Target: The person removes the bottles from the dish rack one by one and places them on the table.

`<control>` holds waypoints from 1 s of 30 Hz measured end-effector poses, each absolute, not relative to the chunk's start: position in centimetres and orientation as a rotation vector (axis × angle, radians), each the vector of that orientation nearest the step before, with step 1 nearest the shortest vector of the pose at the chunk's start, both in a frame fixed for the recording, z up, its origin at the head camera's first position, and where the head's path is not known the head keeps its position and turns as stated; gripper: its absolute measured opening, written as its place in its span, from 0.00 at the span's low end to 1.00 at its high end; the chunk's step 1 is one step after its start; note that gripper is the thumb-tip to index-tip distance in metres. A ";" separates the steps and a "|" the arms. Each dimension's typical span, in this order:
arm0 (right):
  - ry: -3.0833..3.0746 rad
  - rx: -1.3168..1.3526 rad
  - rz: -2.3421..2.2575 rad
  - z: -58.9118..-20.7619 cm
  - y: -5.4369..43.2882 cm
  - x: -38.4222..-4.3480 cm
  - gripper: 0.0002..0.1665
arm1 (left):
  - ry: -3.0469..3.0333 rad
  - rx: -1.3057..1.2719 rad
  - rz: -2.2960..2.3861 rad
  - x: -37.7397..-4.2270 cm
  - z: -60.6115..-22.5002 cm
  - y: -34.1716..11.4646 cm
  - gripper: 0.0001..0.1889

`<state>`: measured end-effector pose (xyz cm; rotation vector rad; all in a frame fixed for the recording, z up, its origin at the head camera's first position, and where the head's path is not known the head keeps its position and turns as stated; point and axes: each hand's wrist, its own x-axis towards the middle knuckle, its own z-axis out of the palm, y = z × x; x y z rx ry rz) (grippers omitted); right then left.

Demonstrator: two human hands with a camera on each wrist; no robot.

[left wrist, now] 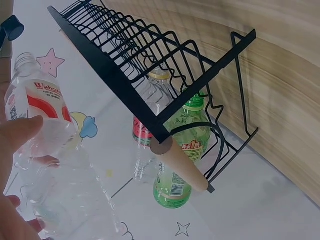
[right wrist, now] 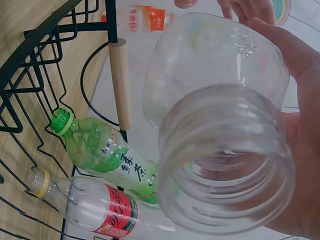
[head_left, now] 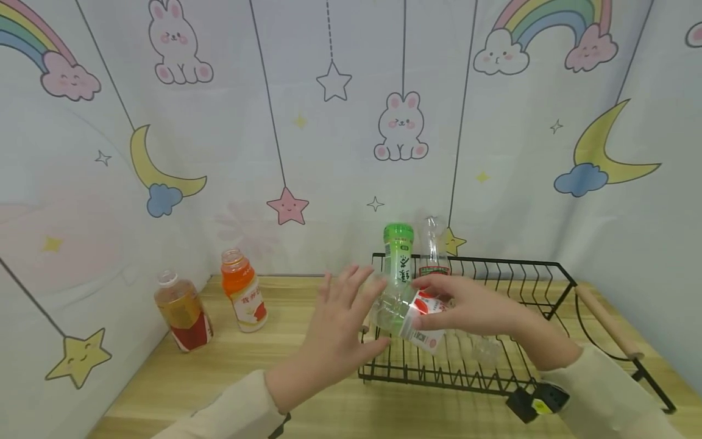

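Observation:
A clear plastic bottle with a red-and-white label is tilted above the dish rack, its uncapped mouth facing the right wrist camera. My right hand grips it around the label, thumb on the near side. Beside the bottle's base is my left hand, fingers spread and fairly straight; whether it touches the plastic I cannot tell. A green tea bottle and a clear bottle with a red label lean in the rack behind.
The black wire dish rack has a wooden handle at its right end. Left on the wooden table stand an orange bottle and a bottle with a gold-and-red label. A patterned curtain hangs behind.

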<state>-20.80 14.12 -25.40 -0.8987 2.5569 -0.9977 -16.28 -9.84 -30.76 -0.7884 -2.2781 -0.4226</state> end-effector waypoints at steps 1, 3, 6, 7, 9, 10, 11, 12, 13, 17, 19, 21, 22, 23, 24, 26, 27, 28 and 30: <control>2.555 -0.903 -0.994 -25.4 14.1 -20.8 0.41 | -2.274 -0.795 -0.415 -16.3 -30.8 -9.8 0.46; 2.548 -0.907 -0.990 -25.5 13.9 -20.7 0.40 | -2.274 -0.804 -0.386 -16.3 -30.9 -9.7 0.45; 2.529 -0.909 -0.982 -25.6 13.6 -20.7 0.40 | -2.286 -0.817 -0.349 -16.3 -31.0 -9.7 0.44; 2.523 -0.909 -0.980 -25.6 13.5 -20.7 0.40 | -2.293 -0.823 -0.340 -16.3 -31.0 -9.7 0.44; 2.511 -0.910 -0.973 -25.7 13.4 -20.7 0.40 | -2.308 -0.837 -0.326 -16.3 -31.1 -9.6 0.44; 2.507 -0.916 -0.970 -25.7 13.3 -20.7 0.40 | -2.315 -0.842 -0.322 -16.3 -31.1 -9.6 0.44; 2.502 -0.920 -0.969 -25.8 13.3 -20.7 0.39 | -2.321 -0.848 -0.318 -16.3 -31.1 -9.6 0.44; 2.499 -0.921 -0.969 -25.8 13.2 -20.7 0.39 | -2.325 -0.854 -0.313 -16.3 -31.2 -9.5 0.44; 2.498 -0.923 -0.967 -25.8 13.2 -20.7 0.39 | -2.330 -0.858 -0.305 -16.3 -31.2 -9.5 0.44; 2.486 -0.916 -0.965 -25.7 13.0 -20.5 0.38 | -2.349 -0.868 -0.280 -16.1 -31.3 -9.4 0.43; 2.479 -0.921 -0.962 -25.7 13.0 -20.4 0.39 | -2.361 -0.870 -0.273 -16.1 -31.3 -9.4 0.43; 2.472 -0.932 -0.960 -25.7 12.9 -20.4 0.39 | -2.371 -0.870 -0.273 -16.0 -31.3 -9.3 0.43; 2.471 -0.940 -0.958 -25.7 12.9 -20.3 0.39 | -2.372 -0.869 -0.271 -16.0 -31.4 -9.3 0.43; 2.476 -0.946 -0.950 -25.7 12.9 -20.3 0.39 | -2.373 -0.869 -0.268 -16.0 -31.4 -9.3 0.43; 2.484 -0.950 -0.942 -25.7 12.9 -20.3 0.39 | -2.372 -0.868 -0.264 -16.0 -31.4 -9.3 0.43; 2.492 -0.959 -0.932 -25.7 13.0 -20.3 0.40 | -2.369 -0.869 -0.258 -16.0 -31.5 -9.2 0.43; 2.494 -0.961 -0.930 -25.8 13.0 -20.3 0.40 | -2.365 -0.870 -0.253 -16.0 -31.6 -9.2 0.42; 2.493 -0.963 -0.929 -25.8 13.0 -20.3 0.40 | -2.362 -0.870 -0.249 -16.1 -31.6 -9.2 0.42; 2.482 -0.967 -0.934 -25.8 13.0 -20.3 0.40 | -2.359 -0.872 -0.250 -16.1 -31.7 -9.2 0.42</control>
